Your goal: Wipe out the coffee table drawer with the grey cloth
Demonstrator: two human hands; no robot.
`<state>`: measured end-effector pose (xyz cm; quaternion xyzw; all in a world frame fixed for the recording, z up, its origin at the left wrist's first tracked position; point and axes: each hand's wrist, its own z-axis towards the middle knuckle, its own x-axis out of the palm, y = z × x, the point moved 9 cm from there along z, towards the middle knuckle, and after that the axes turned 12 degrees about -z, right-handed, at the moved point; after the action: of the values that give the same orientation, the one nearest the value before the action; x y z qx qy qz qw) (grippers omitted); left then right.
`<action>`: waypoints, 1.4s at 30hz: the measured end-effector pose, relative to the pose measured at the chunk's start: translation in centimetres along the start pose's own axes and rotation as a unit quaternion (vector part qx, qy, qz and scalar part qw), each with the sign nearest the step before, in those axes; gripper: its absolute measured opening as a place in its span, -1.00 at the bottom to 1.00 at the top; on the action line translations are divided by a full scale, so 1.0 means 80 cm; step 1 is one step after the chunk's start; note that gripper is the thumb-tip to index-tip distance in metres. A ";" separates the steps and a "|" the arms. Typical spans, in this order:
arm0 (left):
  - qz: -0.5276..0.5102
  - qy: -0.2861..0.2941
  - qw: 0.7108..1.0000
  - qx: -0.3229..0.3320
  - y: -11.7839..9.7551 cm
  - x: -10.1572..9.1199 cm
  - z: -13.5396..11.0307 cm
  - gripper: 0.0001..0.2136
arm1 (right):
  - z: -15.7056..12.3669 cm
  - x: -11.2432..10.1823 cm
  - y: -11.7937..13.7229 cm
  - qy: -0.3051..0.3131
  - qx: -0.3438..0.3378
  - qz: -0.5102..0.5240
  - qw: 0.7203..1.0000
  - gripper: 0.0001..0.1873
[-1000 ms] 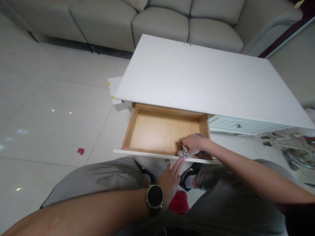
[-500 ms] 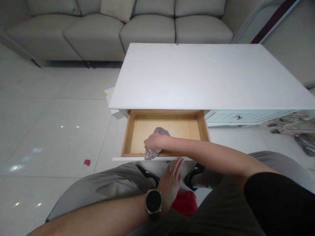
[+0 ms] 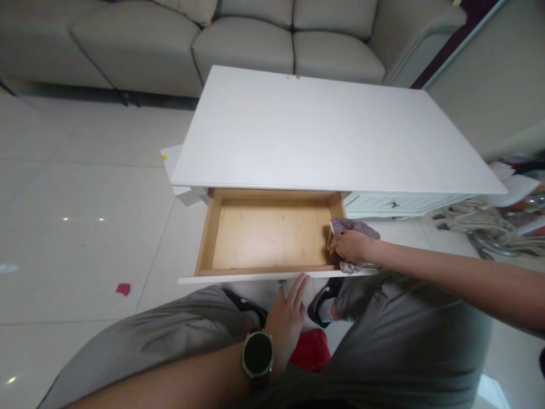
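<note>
A wooden drawer [image 3: 221, 238] stands pulled out of a white low table [image 3: 323, 130]. My right hand [image 3: 351, 247] is closed on a grey patterned cloth [image 3: 355, 228] and presses it against the drawer's right inner wall. My left hand [image 3: 289, 315], with a dark watch [image 3: 257, 354] on the wrist, lies with fingers stretched out, its fingertips touching the underside of the drawer's white front [image 3: 238, 278]. The inside of the drawer holds nothing else that I can see.
A beige sofa [image 3: 238, 40] runs along the back. My knees in grey trousers [image 3: 170, 335] and a dark shoe [image 3: 321, 298] are below the drawer, with something red [image 3: 309, 349] between them. Cables and clutter [image 3: 502, 221] lie on the tiled floor at the right.
My right hand has carried the cloth from the drawer's front left part across to its right wall. My left hand has stayed under the drawer front. The camera shifted a little.
</note>
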<state>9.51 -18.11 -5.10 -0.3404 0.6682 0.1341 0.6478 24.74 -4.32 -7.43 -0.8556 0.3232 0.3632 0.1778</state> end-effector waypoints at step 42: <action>-0.045 0.010 0.999 -0.005 -0.006 -0.007 0.001 -0.70 | 0.011 -0.062 0.060 0.000 -0.146 0.006 0.989 -0.79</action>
<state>9.87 -18.24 -4.42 -0.3746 0.6581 0.1045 0.6447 18.39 -5.25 -4.66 -0.8705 0.2719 0.4074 0.0482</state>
